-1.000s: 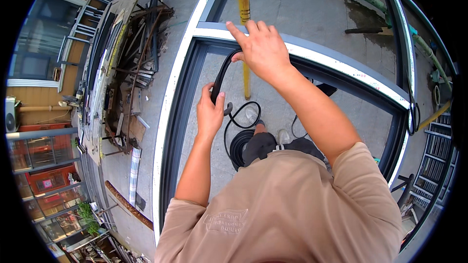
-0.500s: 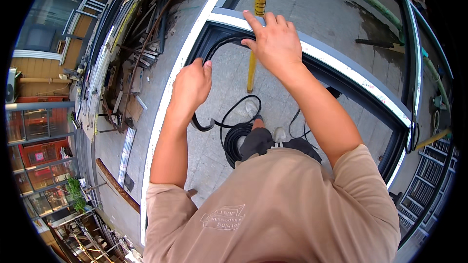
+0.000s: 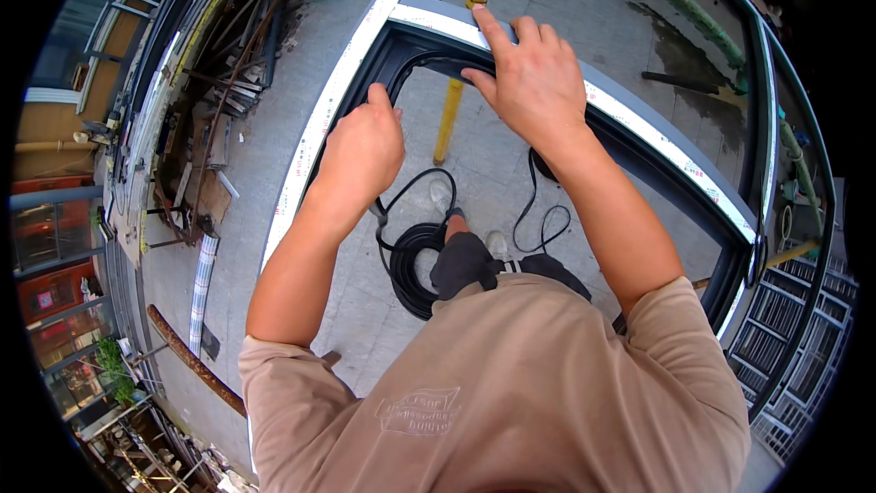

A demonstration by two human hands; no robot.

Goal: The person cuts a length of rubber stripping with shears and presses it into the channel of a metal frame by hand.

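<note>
A large window frame with dark inner channels and printed white film surrounds my arms. A black rubber seal strip bends round its far left inner corner. My left hand is curled round the strip beside the left bar, its index finger pointing up the bar. From under that hand the strip drops to a black coil on the floor. My right hand lies over the far crossbar with its fingers spread. Its thumb sits at the bar's inner edge, near the strip.
A yellow pole passes under the crossbar. A green pipe lies beyond it. Scrap pieces are heaped on a rack at the left. A rusty pipe lies nearer. Stacked metal frames stand at the right.
My left hand has moved up toward the corner, and the strip there now lies closer to the frame. My right hand has shifted slightly right along the crossbar. The view has shifted slightly.
</note>
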